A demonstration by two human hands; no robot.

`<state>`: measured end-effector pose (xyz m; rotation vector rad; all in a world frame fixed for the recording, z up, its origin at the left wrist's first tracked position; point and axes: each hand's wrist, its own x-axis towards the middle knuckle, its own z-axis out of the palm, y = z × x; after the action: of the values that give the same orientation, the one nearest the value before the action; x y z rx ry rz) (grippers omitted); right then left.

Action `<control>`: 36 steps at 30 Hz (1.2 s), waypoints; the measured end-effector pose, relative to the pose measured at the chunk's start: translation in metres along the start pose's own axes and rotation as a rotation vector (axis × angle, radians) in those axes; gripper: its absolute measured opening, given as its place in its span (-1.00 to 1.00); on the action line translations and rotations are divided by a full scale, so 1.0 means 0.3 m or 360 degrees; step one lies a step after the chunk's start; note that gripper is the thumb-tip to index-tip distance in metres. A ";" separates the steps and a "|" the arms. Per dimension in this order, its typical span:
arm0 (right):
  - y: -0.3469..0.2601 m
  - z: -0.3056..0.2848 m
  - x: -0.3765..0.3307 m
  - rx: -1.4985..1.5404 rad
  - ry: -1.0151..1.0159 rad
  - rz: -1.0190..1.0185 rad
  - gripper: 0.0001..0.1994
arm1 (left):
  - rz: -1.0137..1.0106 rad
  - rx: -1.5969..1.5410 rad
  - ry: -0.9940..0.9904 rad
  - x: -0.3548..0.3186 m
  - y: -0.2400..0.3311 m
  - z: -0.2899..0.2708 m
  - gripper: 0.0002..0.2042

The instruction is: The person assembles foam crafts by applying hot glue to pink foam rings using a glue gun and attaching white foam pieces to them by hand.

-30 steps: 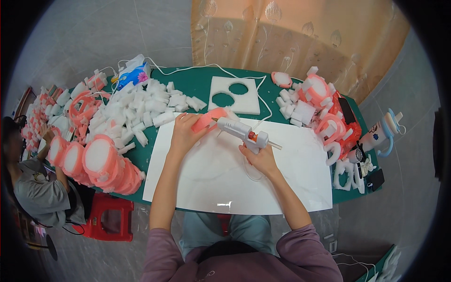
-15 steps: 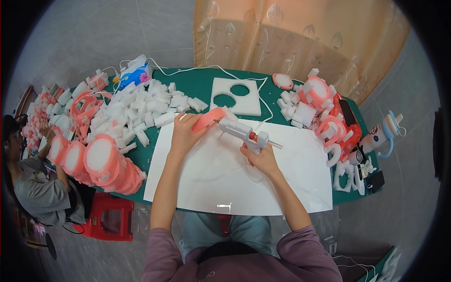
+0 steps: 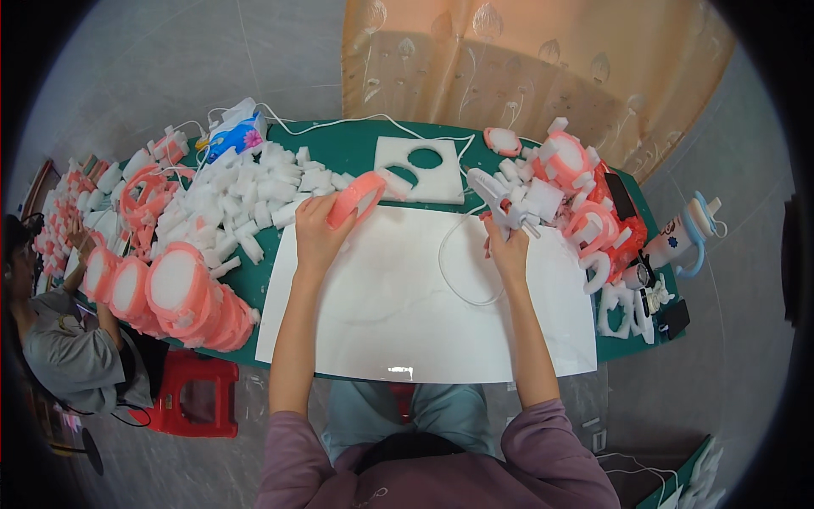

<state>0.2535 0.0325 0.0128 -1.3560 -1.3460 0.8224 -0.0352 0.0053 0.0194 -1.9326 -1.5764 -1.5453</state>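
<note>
My left hand (image 3: 318, 229) grips a pink foam ring (image 3: 356, 198), tilted on edge above the far side of a white sheet (image 3: 407, 314) on the green table (image 3: 356, 148). My right hand (image 3: 507, 246) holds a white glue gun (image 3: 502, 197) by its handle, off to the right near a heap of pink and white foam parts (image 3: 577, 187). The gun's white cord (image 3: 454, 271) loops across the sheet. The two hands are well apart.
A pile of white foam blocks (image 3: 237, 204) and a row of pink-rimmed discs (image 3: 170, 288) fill the left. A white foam slab with round cut-outs (image 3: 420, 170) lies at the back. Another person (image 3: 59, 339) sits at the left end beside a red stool (image 3: 199, 399).
My right hand has carried the glue gun away from the pink ring to the right, toward the foam heap. My left hand stays put with the ring.
</note>
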 end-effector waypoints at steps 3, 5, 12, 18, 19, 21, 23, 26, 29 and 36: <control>0.096 -0.002 0.053 -0.0240 0.0147 -0.0568 -0.64 | -0.0033 -0.0033 -0.0086 -0.009 0.000 0.008 -0.70; 0.143 0.006 0.066 -0.0279 0.0176 -0.0500 -0.67 | 0.0025 -0.0032 -0.0035 -0.015 0.000 0.020 -0.71; 0.194 0.023 0.091 -0.0366 0.0038 -0.0252 -0.56 | 0.0130 -0.0054 -0.0057 -0.014 -0.009 0.024 -0.73; 0.159 0.038 0.124 -0.0411 0.0049 -0.0294 -0.53 | 0.0120 -0.0090 -0.0098 -0.029 -0.002 0.039 -0.74; 0.165 0.030 0.130 -0.0414 0.0040 -0.0302 -0.53 | 0.0127 -0.0103 -0.0117 -0.034 0.000 0.044 -0.74; 0.177 0.007 0.148 -0.0558 0.0036 -0.0288 -0.52 | 0.0101 -0.0099 -0.0154 -0.043 0.004 0.056 -0.72; 0.196 -0.043 0.144 -0.0879 0.0069 -0.0376 -0.55 | 0.0174 -0.0122 -0.0177 -0.048 0.015 0.076 -0.71; 0.099 -0.029 -0.022 -0.1921 0.0531 -0.0635 -0.68 | 0.0145 -0.0121 -0.0135 -0.054 0.007 0.064 -0.70; -0.200 0.029 -0.203 -0.1427 0.0116 -0.0876 -0.81 | 0.0124 -0.0101 -0.0132 -0.051 0.008 0.043 -0.69; -0.382 0.506 -0.425 -0.0406 -0.0972 -0.1434 -0.75 | 0.0267 -0.0109 0.0000 -0.064 0.006 0.082 -0.67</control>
<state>0.0587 -0.0782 0.0599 -0.5211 -2.3401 0.4361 -0.0173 0.0102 -0.0058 -2.0425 -1.3388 -1.5485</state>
